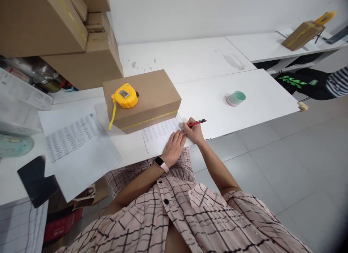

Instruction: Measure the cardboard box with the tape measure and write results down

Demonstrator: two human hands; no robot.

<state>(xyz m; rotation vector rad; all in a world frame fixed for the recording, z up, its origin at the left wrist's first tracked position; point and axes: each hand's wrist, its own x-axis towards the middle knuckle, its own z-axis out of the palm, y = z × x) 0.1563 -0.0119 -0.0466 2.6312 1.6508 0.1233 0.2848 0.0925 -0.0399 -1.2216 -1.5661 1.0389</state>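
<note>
Writing on the printed sheet [157, 138] looks like the step in hand, judging by how both hands are set at its right end. The right hand [194, 132] has its fingers clamped on a red and black pen [198, 122], whose back end points off to the right; the tip is hidden behind the fingers, so I cannot tell whether it touches the paper. The left hand [174, 147] lies flat, its fingers nearly together and gripping nothing, pressed over the sheet just beside the right hand. The sheet itself is at the near edge of the tabletop [206, 86], in front of a cardboard box [144, 97]; the box's near side meets or covers the sheet's far part, and which of the two I cannot tell. On top of the box sits a yellow tape measure [126, 96], its strap hanging down the side. The next move, as I judge it, calls for steady pressure from the left palm so the paper does not slip, and small, controlled strokes from the pen within the closely printed rows. The green cup [237, 97] stands well apart to the right, out of the writing hand's way.
</note>
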